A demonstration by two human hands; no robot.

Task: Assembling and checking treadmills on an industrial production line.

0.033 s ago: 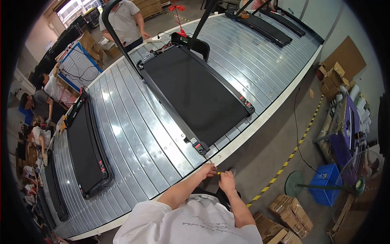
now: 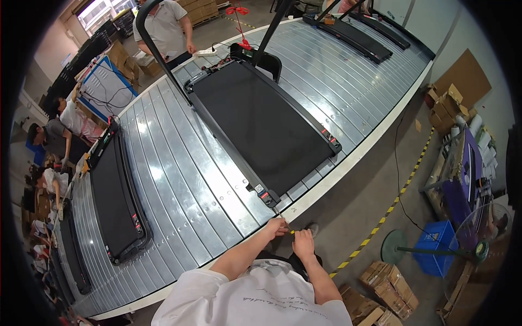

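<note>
Small yellow-handled tool [image 2: 292, 231], thin and mostly hidden, pinched between both hands just off the near edge of the conveyor, at 6 o'clock from the treadmill's rear corner. Left hand [image 2: 277, 226] curled, fingers [image 2: 283, 221] closed round the tool's tip end, touching the white conveyor rim; forearm stretched out from the lower edge, bare below a white T-shirt sleeve. Right hand [image 2: 303, 243] just beside it at 4 o'clock, knuckles up, fingers folded; whether gripping the tool or only resting against it, cannot tell.

Treadmill [image 2: 261, 122]: flat matte black belt in a glossy black frame, red-marked end caps [image 2: 267, 196] at the near corners, black tubular handrail rising at the far end. Underneath, ribbed silvery metal slat conveyor [image 2: 179, 179], shiny with glare. Second flat black treadmill [image 2: 115, 195] at 9 o'clock, a third [image 2: 353, 33] at 1 o'clock.

Against the earlier frame: no visible difference, hands and treadmill placed alike.

Beyond: grey concrete floor [image 2: 370, 201], yellow-black striped tape [image 2: 380, 220], blue plastic crate [image 2: 437, 247], brown cardboard boxes [image 2: 389, 288].
</note>
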